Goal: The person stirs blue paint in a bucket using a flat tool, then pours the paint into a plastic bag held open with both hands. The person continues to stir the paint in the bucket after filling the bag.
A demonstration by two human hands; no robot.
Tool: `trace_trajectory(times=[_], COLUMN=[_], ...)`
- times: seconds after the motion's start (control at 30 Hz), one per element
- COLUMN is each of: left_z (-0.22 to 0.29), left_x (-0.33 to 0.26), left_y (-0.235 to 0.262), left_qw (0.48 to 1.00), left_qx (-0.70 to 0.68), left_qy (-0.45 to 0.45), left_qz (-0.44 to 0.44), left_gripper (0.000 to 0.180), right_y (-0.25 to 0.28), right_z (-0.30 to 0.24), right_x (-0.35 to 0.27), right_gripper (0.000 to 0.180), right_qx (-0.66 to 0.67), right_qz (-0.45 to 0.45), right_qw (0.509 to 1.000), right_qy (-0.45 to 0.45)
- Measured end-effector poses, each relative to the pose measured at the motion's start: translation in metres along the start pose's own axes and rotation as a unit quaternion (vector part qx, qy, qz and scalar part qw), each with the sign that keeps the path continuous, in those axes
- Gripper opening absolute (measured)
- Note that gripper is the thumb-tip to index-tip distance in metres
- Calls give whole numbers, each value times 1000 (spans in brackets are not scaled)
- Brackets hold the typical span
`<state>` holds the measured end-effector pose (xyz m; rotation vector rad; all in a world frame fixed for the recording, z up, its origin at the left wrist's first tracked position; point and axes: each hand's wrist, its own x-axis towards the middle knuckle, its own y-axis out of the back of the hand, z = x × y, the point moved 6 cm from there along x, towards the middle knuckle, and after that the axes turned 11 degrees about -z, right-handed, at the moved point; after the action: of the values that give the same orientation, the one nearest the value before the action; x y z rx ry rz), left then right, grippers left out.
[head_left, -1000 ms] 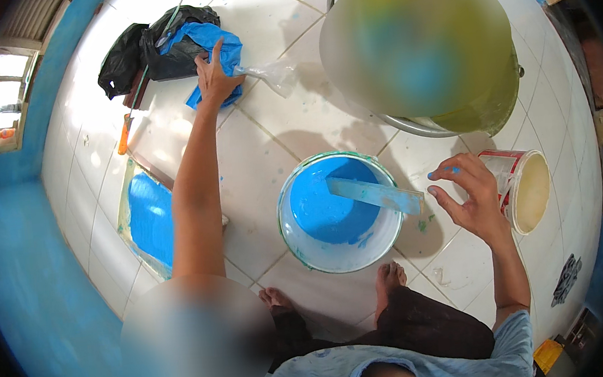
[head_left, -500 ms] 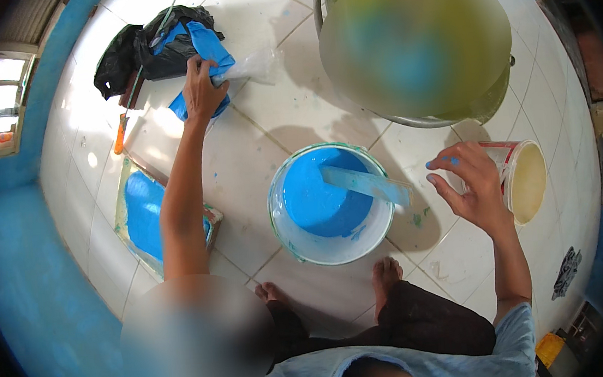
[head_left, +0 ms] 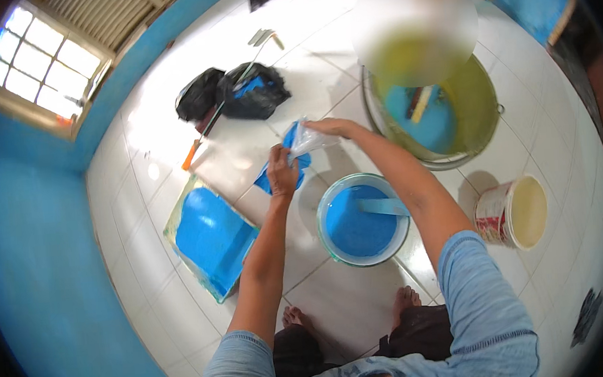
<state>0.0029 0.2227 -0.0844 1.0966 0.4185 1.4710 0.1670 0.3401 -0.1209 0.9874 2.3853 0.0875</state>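
Observation:
Both my hands are on a clear plastic bag point(head_left: 305, 143), out ahead of me above the tiled floor. My left hand point(head_left: 282, 172) grips its lower side, and my right hand point(head_left: 332, 127) pinches its upper edge. A blue paint-covered piece of plastic point(head_left: 264, 183) hangs or lies just behind my left hand; whether it joins the clear bag I cannot tell. Below my right forearm stands a white bucket point(head_left: 322, 222) of blue paint, with a flat paint-smeared stick point(head_left: 381, 206) leaning in it. To the left lies a paint tray point(head_left: 170, 233) coated in blue.
A large yellow-green tub point(head_left: 481, 107) with blue liquid and a brush-like thing stands ahead right. A cream-coloured pail point(head_left: 495, 217) is at the right. Black plastic bags point(head_left: 255, 96) and a paint roller's orange handle point(head_left: 190, 155) lie ahead left, near the blue wall point(head_left: 43, 230).
My right hand has crossed from beside the pail to the clear bag, which it now pinches. The bag and blue plastic are drawn away from the black bags. My view has shifted.

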Motion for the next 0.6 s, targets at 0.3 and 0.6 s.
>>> trace_trajectory(times=[0.3,0.6], left_z=[-5,0], left_x=[-33,-34], left_y=[-2,8], left_qw=[1000,997], left_qx=[-16,-32], left_qy=[14,-51], left_qz=[-9,-43], left_gripper=[34,42], right_y=[-46,-23], right_z=[22,18], right_x=[42,44], right_gripper=[67,40], right_qx=[290,24], right_qz=[-104,72], right_qw=[947,993], right_qy=[-90,-86])
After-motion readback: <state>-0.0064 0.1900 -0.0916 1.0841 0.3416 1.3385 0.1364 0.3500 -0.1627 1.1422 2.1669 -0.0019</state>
